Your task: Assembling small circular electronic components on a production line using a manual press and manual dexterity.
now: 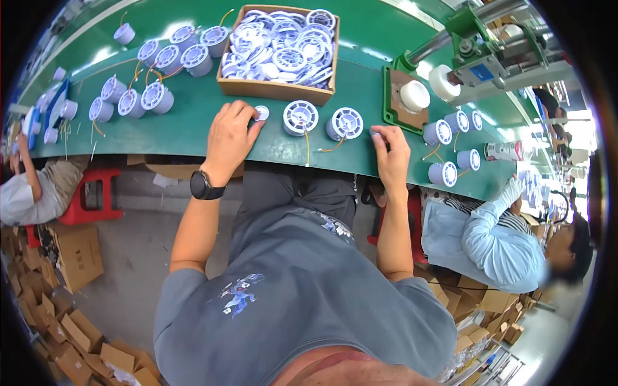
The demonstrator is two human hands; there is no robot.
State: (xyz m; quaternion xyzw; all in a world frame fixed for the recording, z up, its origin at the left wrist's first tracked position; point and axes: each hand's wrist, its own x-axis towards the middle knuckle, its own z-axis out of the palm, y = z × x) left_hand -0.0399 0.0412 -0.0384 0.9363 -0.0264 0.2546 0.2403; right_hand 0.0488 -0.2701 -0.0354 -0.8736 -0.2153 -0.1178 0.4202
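All round the open carton (277, 90) runs my green bench (193, 132). Far R of the carton, by the bench edge, there's a co-worker in a lt-blue top (483, 238); far L of it, another co-worker (29, 193) in a pale short-sleeved top, next to a red stool (96, 199). Also R of the carton: a metal press (473, 61) w/ green frame parts & rounded white pads (415, 95).

Carton itself is heaped w/ slotted white discs (290, 59), piled up to the rim. L of the carton, approx ten white cylinders (157, 98) w/ slotted tops stand in loose clusters, some w/ orange wires. Well R of the carton, just past the press base, another five cylinders (438, 132).

My hands are well apart, both on the carton's near side. L hand (232, 136), dark watch (205, 185) on the wrist, is just off the carton's near L corner, thumb & forefinger pinched on a small piece. R hand (393, 153) is out past the carton's near R corner, fingers curled, thumb & forefinger tips close together; can't tell if anything's btwn them.

Btwn my hands, just below the carton's front wall, two wired cylinders (300, 118) stand side by side, slotted tops up, a thin wire (308, 149) trailing from each. Smallest: the small white disc (261, 112) at my L fingertips, just under the carton's front wall, L of that pair.
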